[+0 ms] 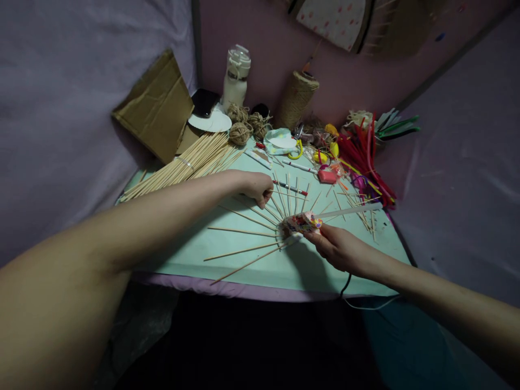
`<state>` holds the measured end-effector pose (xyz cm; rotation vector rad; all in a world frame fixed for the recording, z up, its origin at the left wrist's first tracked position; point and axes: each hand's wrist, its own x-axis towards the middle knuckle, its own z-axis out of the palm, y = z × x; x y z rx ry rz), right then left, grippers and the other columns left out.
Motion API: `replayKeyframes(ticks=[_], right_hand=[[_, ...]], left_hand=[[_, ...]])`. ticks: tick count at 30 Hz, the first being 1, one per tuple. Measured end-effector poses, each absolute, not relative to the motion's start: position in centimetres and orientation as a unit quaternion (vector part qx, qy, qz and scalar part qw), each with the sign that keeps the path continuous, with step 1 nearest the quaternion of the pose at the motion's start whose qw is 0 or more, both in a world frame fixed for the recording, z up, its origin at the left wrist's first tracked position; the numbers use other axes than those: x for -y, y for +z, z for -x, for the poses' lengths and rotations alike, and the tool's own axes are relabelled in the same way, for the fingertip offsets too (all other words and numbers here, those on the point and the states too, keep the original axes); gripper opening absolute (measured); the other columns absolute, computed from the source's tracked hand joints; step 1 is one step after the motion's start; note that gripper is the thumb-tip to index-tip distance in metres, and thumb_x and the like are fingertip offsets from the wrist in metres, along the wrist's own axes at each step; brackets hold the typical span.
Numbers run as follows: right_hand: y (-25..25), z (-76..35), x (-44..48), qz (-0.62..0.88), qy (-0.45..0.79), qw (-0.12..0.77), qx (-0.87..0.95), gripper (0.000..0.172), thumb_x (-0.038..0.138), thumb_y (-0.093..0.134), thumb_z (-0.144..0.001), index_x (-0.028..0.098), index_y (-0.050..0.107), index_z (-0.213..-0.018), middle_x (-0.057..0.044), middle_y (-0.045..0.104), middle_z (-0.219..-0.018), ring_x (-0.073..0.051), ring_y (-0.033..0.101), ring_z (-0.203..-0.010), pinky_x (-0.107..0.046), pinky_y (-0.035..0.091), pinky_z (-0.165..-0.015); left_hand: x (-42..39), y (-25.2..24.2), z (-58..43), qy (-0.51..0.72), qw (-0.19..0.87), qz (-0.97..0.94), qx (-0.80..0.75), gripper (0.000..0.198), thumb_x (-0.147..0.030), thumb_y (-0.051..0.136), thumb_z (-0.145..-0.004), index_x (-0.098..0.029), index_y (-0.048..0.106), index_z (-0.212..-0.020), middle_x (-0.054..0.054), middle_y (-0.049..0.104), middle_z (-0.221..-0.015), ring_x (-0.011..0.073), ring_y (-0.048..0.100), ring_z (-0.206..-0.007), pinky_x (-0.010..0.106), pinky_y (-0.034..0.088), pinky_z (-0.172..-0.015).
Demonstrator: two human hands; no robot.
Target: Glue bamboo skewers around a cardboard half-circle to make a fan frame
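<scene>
Thin wooden sticks [244, 252] lie fanned out on the pale green table [195, 254], their ends meeting near the middle. My right hand [343, 249] is closed on a patterned glue gun [303, 222] whose clear glue stick [353, 210] juts out to the right; its nose rests at the hub of the fan. My left hand [255, 187] reaches across the table with fingers curled in a pinch on the fan's upper sticks; what they hold is hidden.
A bundle of long sticks [182, 165] lies at the back left beside folded cardboard [156, 105]. Twine balls [239, 132], a white bottle [236, 76], a twine-wrapped cone [296, 97], red and green strips [365, 154] and small tools crowd the back. A cable [347, 290] hangs off the front edge.
</scene>
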<state>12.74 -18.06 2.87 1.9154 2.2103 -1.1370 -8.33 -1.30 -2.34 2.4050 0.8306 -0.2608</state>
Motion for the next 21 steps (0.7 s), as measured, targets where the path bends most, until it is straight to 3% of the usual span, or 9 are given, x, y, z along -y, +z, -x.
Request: replayKeyframes(ticks=[9, 21], right_hand=[[4.0, -12.7, 18.3, -0.616, -0.359, 0.021, -0.701, 0.042, 0.057, 0.036, -0.090, 0.020, 0.049, -0.075, 0.001, 0.044, -0.056, -0.013, 0.037, -0.051, -0.025, 0.029, -0.048], [3.0, -13.0, 18.0, -0.616, -0.354, 0.012, -0.703, 0.043, 0.058, 0.034, -0.090, 0.020, 0.047, -0.075, 0.001, 0.047, -0.058, -0.013, 0.040, -0.052, -0.025, 0.030, -0.049]], left_hand=[[1.2, -2.5, 8.3, -0.098, 0.283, -0.901, -0.312, 0.025, -0.026, 0.074, -0.062, -0.016, 0.069, -0.084, 0.002, 0.067, -0.079, 0.0146, 0.054, -0.070, 0.024, 0.035, -0.060], [1.6, -1.9, 8.3, -0.101, 0.286, -0.899, -0.315, 0.023, -0.024, 0.074, -0.062, -0.015, 0.069, -0.083, 0.002, 0.068, -0.080, 0.0137, 0.054, -0.070, 0.023, 0.034, -0.061]])
